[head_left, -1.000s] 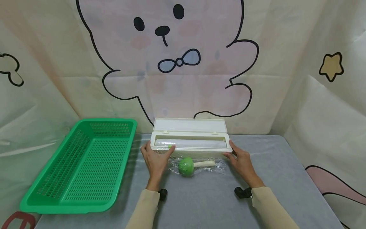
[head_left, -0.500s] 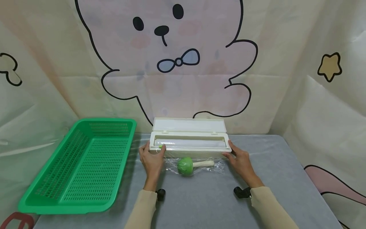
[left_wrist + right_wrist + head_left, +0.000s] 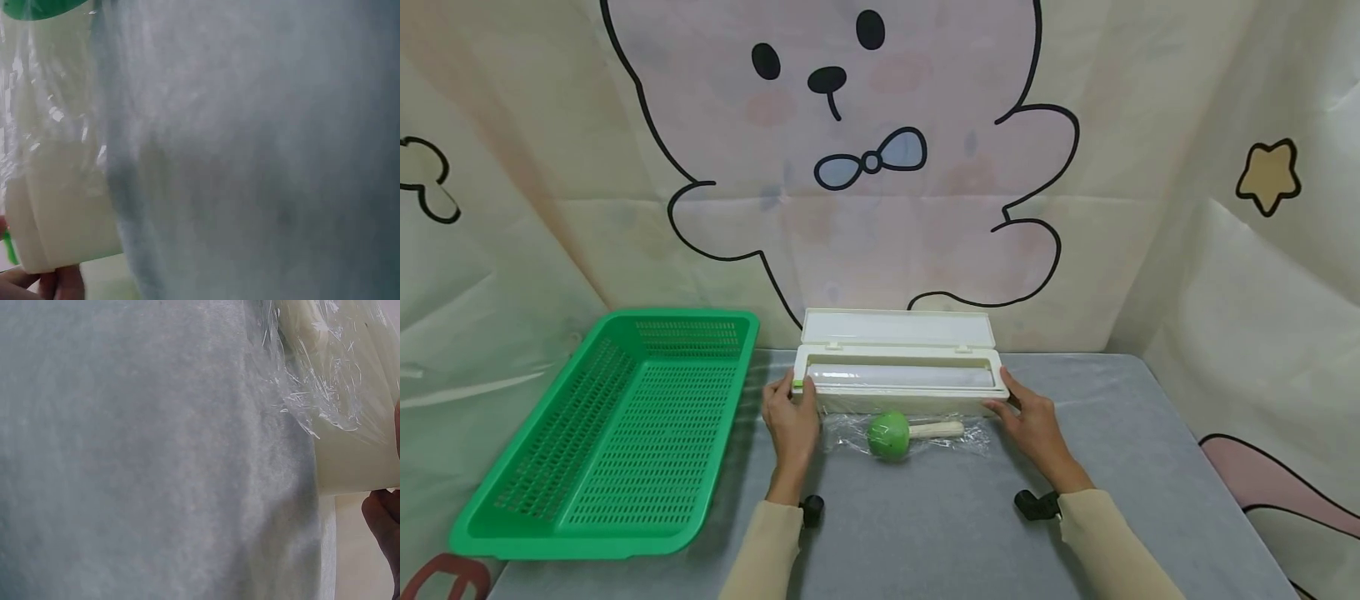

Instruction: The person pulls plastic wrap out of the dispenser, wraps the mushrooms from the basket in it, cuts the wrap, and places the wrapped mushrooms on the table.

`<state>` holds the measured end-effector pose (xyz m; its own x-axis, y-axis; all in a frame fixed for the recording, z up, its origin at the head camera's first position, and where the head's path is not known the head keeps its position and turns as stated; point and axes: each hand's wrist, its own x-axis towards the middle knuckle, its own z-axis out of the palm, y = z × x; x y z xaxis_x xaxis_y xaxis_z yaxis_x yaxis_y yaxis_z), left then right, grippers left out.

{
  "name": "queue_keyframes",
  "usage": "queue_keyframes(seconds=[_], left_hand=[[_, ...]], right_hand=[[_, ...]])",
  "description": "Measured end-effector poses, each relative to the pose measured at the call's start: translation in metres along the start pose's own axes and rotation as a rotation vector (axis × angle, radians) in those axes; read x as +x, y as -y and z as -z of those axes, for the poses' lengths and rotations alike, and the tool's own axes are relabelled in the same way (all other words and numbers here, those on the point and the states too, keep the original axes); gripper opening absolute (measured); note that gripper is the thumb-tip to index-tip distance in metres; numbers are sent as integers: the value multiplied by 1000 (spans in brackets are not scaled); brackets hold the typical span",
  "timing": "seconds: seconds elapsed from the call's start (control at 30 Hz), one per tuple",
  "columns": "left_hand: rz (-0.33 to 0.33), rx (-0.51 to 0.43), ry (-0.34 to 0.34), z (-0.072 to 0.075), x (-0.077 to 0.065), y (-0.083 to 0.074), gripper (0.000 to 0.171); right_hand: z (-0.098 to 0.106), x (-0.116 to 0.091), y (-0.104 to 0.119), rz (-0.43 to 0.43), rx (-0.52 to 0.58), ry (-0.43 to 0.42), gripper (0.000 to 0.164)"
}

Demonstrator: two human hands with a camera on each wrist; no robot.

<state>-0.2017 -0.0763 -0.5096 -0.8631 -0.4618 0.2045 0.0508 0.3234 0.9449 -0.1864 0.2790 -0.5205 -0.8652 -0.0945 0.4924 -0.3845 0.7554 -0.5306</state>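
A white cling film dispenser (image 3: 910, 405) stands at the table's back edge in the head view, lid (image 3: 898, 327) raised, film roll (image 3: 902, 377) inside. My left hand (image 3: 793, 429) grips its left end, thumb at the green slide cutter (image 3: 798, 384) in the front corner. At the opposite end, my right hand (image 3: 1033, 425) holds the box between thumb and fingers. Right in front lies an object with a round green head (image 3: 888, 435) and a pale stalk (image 3: 936, 430), under crinkled clear film (image 3: 848, 432). The right wrist view shows the film's loose edge (image 3: 319, 425) against the box.
A green perforated basket (image 3: 696, 467) stands on the left of the grey-covered table (image 3: 940, 533). Behind the table hangs a backdrop (image 3: 887, 225) with a cartoon bear; printed sheets also line both sides.
My left thumb has slid the green cutter leftward along the dispenser's front edge to its left end. My right hand stays on the right end.
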Motion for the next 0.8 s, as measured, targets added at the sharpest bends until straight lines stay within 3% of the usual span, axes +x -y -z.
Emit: queue_keyframes(seconds=[0.07, 0.27, 0.43, 0.53, 0.63, 0.8], left_hand=[[20, 21, 25, 3, -1, -2, 55], [167, 50, 115, 15, -12, -11, 91], [222, 30, 386, 26, -24, -7, 105], [232, -10, 472, 29, -29, -3, 111], [217, -30, 493, 28, -31, 0, 98], [164, -24, 533, 23, -33, 2, 60]], right_hand=[[0, 0, 0, 8, -8, -3, 70], [1, 1, 0, 18, -16, -8, 69], [2, 2, 1, -14, 14, 12, 71], [3, 2, 1, -46, 37, 24, 72], [4, 2, 2, -94, 69, 53, 72], [8, 3, 7, -213, 167, 103, 70]])
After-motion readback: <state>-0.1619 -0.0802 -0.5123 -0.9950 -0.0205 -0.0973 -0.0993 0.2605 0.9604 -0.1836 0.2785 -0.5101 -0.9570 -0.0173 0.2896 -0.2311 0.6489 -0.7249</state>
